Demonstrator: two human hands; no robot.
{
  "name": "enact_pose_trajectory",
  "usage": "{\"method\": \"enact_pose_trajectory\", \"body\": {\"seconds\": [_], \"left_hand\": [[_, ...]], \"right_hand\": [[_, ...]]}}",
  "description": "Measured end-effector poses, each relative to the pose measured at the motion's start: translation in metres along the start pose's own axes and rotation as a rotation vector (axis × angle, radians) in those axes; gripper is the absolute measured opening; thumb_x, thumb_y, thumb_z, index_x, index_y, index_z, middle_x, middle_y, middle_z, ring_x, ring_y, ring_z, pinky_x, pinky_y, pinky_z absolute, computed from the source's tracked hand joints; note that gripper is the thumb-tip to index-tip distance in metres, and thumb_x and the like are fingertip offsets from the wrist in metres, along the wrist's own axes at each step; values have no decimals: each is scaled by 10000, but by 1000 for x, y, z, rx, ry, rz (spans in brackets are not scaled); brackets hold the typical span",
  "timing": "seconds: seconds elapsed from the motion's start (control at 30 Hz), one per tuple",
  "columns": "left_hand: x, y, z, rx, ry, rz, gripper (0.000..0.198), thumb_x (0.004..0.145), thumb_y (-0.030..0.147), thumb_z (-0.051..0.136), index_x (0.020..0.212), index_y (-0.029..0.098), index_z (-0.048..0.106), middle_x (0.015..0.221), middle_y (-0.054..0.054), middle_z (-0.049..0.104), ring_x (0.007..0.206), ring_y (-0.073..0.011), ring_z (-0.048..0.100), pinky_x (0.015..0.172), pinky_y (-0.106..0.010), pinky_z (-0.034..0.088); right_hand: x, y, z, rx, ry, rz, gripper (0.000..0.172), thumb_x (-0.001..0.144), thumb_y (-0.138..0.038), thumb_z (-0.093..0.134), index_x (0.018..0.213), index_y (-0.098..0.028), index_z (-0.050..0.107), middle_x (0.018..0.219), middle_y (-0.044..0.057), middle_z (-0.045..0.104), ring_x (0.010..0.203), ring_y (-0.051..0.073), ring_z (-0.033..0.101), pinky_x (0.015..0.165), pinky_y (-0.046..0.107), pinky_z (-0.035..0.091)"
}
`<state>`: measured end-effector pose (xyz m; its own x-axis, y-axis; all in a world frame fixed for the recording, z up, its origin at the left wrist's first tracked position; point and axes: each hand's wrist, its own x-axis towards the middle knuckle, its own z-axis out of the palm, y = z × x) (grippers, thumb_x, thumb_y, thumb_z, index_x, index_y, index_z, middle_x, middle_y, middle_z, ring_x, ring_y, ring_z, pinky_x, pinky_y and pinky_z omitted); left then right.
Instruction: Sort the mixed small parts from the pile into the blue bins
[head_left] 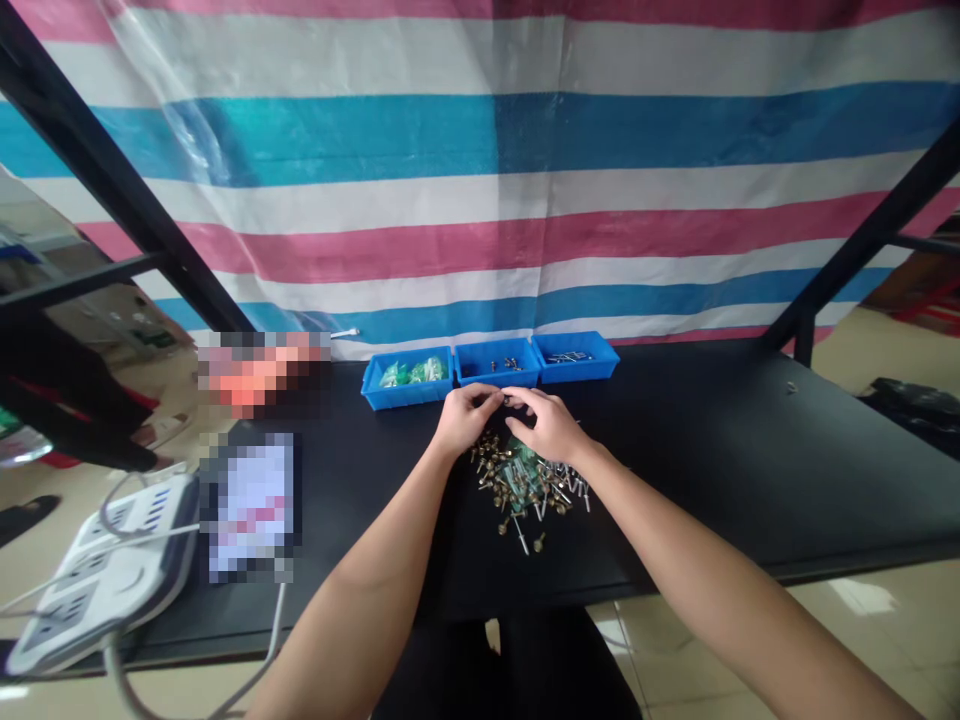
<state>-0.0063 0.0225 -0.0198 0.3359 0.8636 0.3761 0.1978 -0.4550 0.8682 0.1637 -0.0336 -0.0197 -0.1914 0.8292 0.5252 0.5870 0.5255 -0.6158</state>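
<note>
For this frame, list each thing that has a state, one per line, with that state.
Left hand: fingers pinched together, touching the right hand's fingertips.
Right hand: curled above the pile, fingertips at the left hand.
Pile of small hardware: loose, spread on the table.
Left bin: holds green pieces.
Middle bin: a few small parts inside.
Right bin: a few metal parts inside.
Power strip: cables plugged in.

Both forearms were bare from elbow to wrist; no sleeves were visible. The left hand and right hand were ungloved, without rings, watch or wristbands.
</note>
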Motion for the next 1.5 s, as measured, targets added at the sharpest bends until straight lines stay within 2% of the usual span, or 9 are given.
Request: {"method": "enact_pose_trajectory", "body": {"seconds": [0.13, 0.33, 0.5, 0.6, 0.77, 0.93, 1.03, 1.33, 1.5], "left_hand": [[-1, 3, 2, 39, 75, 110, 200, 801, 360, 636, 814, 183, 728, 832, -49, 683, 798, -172, 616, 748, -286, 471], [-4, 8, 3, -48, 124, 95, 208, 792, 379, 647, 785, 191, 735, 830, -50, 646, 819, -173, 612, 788, -302, 486], [-4, 15, 4, -25, 142, 84, 222, 785, 395, 650, 804, 193, 741, 869, -53, 635, 869, -177, 606, 818, -293, 483], [-3, 15, 5, 39, 202, 35, 264, 812, 408, 619, 919, 194, 731, 917, -52, 652, 840, -167, 602, 806, -288, 480], [-3, 10, 8, 136, 360, -87, 330, 865, 388, 542, 1082, 166, 652, 916, -56, 668, 779, -160, 594, 759, -279, 474], [-5, 11, 11, 285, 308, -84, 277, 856, 305, 531, 1053, 139, 632, 923, -74, 666, 734, -162, 575, 753, -295, 471], [-5, 9, 9, 352, 276, -71, 248, 852, 274, 512, 1024, 145, 635, 948, -84, 668, 752, -175, 589, 778, -314, 475], [-3, 1, -8, 375, 305, -135, 210, 793, 245, 527, 942, 171, 656, 858, -52, 693, 778, -191, 629, 797, -307, 476], [-7, 3, -16, 340, 245, -121, 152, 747, 265, 549, 794, 169, 657, 656, -2, 642, 619, -151, 583, 662, -263, 458]], "right_hand": [[1, -4, -3, 144, 8, 44, 393, 751, -201, 604, 1144, -215, 628, 1060, 65, 696, 936, 204, 640, 732, 322, 518], [5, -6, -7, 471, -21, 192, 362, 725, -253, 635, 1081, -195, 666, 1044, 75, 696, 896, 198, 617, 630, 279, 481], [6, -4, -8, 631, -62, 181, 364, 740, -290, 628, 1091, -195, 655, 1028, 83, 709, 922, 212, 634, 695, 309, 500], [6, 2, -10, 437, -2, 123, 381, 769, -279, 584, 1139, -205, 635, 1079, 79, 697, 926, 216, 620, 729, 342, 508], [7, 17, -16, -206, 124, -36, 567, 756, -236, 593, 1320, -237, 528, 1279, 71, 601, 1130, 291, 483, 967, 478, 409], [11, 28, -15, -480, 110, 42, 777, 766, -375, 632, 1463, -259, 309, 1496, 80, 375, 1148, 381, 385, 904, 562, 368], [13, 30, -13, -535, 51, 74, 794, 748, -475, 652, 1447, -275, 334, 1524, 92, 318, 1180, 416, 353, 896, 590, 348], [7, 28, -17, -471, 182, 7, 634, 793, -402, 606, 1376, -216, 440, 1427, 130, 453, 1176, 378, 395, 914, 560, 370], [7, 25, -14, -239, 170, -105, 152, 810, -232, 546, 887, -193, 671, 856, 69, 688, 858, 229, 573, 829, 381, 458]]}}
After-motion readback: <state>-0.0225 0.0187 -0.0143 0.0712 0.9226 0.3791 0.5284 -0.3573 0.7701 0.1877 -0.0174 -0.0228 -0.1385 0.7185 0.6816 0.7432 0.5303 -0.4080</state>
